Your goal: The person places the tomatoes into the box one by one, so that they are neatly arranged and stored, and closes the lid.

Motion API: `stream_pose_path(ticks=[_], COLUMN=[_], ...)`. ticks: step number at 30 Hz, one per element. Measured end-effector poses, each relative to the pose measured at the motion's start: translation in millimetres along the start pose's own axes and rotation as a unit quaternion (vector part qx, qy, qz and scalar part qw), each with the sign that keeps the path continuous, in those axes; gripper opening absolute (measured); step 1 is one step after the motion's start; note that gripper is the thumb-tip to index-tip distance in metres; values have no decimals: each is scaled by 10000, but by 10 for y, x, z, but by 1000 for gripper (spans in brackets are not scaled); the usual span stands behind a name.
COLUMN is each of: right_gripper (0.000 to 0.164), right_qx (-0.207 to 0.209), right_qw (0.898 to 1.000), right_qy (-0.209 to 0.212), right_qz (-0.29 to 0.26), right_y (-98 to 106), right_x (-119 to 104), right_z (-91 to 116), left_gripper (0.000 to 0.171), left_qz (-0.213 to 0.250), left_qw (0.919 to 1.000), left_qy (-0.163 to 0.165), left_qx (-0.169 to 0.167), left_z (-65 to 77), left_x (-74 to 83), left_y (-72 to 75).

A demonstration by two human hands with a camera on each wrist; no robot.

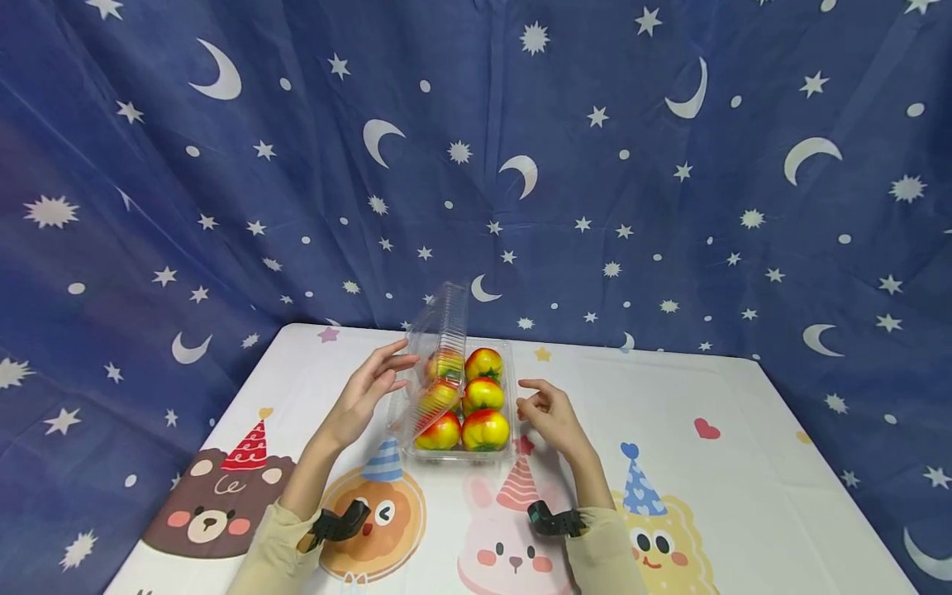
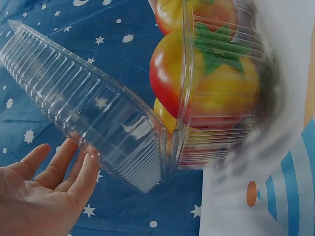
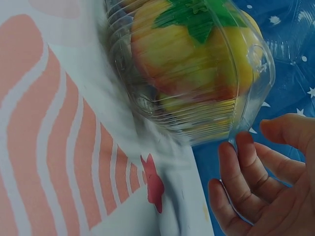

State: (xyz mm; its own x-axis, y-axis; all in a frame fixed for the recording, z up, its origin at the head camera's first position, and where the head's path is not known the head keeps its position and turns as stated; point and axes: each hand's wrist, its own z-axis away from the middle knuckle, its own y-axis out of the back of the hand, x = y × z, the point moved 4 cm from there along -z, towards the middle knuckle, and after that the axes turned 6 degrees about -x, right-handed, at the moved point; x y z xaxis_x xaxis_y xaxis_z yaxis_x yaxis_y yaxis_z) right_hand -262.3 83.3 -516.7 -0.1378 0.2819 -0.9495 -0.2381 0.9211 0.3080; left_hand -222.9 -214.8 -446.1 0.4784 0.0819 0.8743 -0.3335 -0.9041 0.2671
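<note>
A clear plastic clamshell box (image 1: pixel 511 372) sits on the table, its hinged lid (image 1: pixel 450 322) raised and leaning over the left side. Inside are two rows of yellow-and-red fruits (image 1: pixel 486 430) with green leafy tops, like persimmons; the lid partly overlaps the left row. My left hand (image 1: pixel 363 398) is at the lid's outer face, and its nearly straight fingertips touch the ribbed plastic in the left wrist view. On the opposite side, my right hand (image 1: pixel 552 416) has loosely bent fingers, with the fingertips (image 3: pixel 242 140) right at the box's rim.
The white tablecloth (image 1: pixel 640 405) has cartoon animals in party hats along its near side. Behind the table hangs a dark blue curtain (image 1: pixel 565 190) with moons and stars. Each wrist wears a black camera mount (image 1: pixel 342 522).
</note>
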Motion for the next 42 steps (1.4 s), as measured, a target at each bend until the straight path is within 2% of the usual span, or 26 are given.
stream_pose_path(ticks=[9, 12, 22, 30, 38, 42], right_gripper=[37, 37, 36, 36, 36, 36], right_qx=[-195, -186, -177, -176, -254, -269], right_qw=[9998, 9998, 9998, 9998, 9996, 9989], right_qy=[-105, -104, -65, -52, -42, -60], right_qz=[-5, 39, 46, -15, -140, -383], right_y=[7, 10, 28, 35, 52, 62], right_x=[-328, -367, -375, -370, -380, -280], right_z=[140, 159, 147, 148, 150, 97], left_gripper=[46, 46, 47, 46, 47, 48], left_qz=[114, 126, 156, 134, -204, -462], left_qw=[9998, 9996, 9989, 9990, 9986, 9975], left_qy=[-37, -65, -97, -6, -144, -148], left_qx=[-174, -232, -424, -436, -466, -515], left_z=[-10, -18, -36, -50, -61, -70], left_x=[-37, -45, -76, -97, -132, -145], left_y=[-82, -112, -208, -261, -350, -419])
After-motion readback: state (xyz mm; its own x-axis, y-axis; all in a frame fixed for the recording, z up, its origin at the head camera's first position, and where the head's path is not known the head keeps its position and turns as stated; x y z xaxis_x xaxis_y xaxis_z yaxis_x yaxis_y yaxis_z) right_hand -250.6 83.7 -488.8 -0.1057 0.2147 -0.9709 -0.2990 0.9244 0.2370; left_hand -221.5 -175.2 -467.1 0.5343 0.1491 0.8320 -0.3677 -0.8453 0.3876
